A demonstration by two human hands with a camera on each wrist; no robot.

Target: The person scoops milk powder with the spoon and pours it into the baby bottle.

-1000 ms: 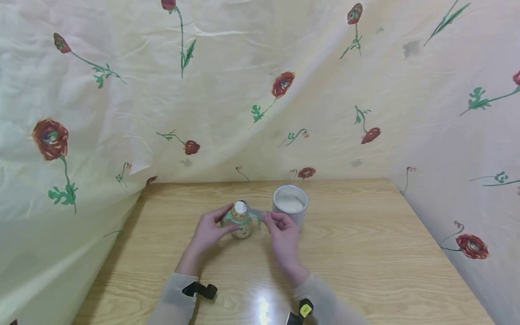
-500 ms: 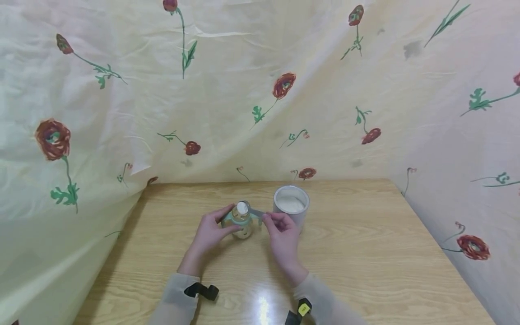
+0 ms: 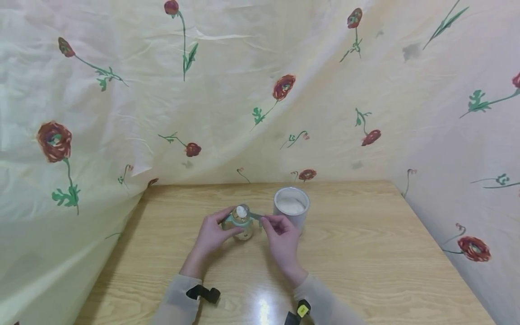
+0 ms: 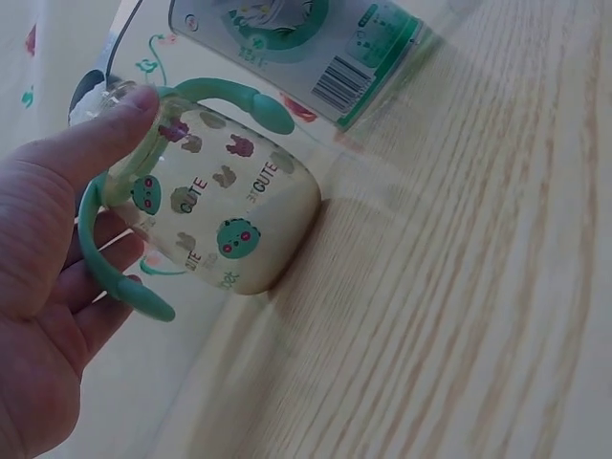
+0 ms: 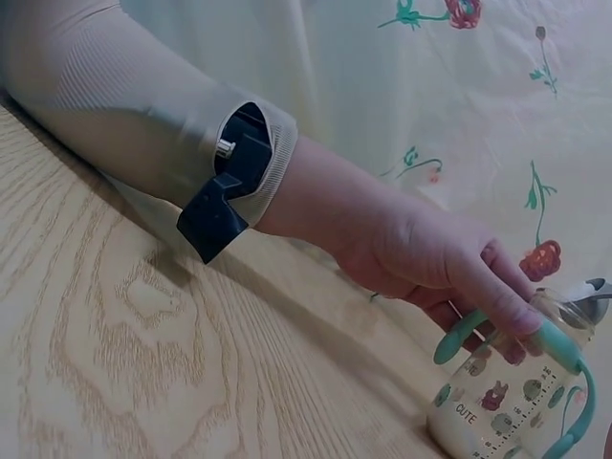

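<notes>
A clear baby bottle with green handles and printed animal faces stands on the table, with pale contents at its bottom. My left hand grips it around the neck, thumb in front and fingers behind. My right hand pinches the handle of a grey spoon. The spoon's bowl is at the bottle's uncovered mouth, with white powder in it. Just behind the right hand stands a white can of white powder. In the right wrist view, the left hand holds the bottle and the spoon appears at the right edge.
The wooden table extends around the hands. A flower-printed cloth hangs behind the table and along both sides. Black camera mounts sit on both sleeves.
The spoon has come down slightly at the bottle's mouth, and its handle looks turned a little. The left hand keeps its grip on the bottle. The can has stayed in place.
</notes>
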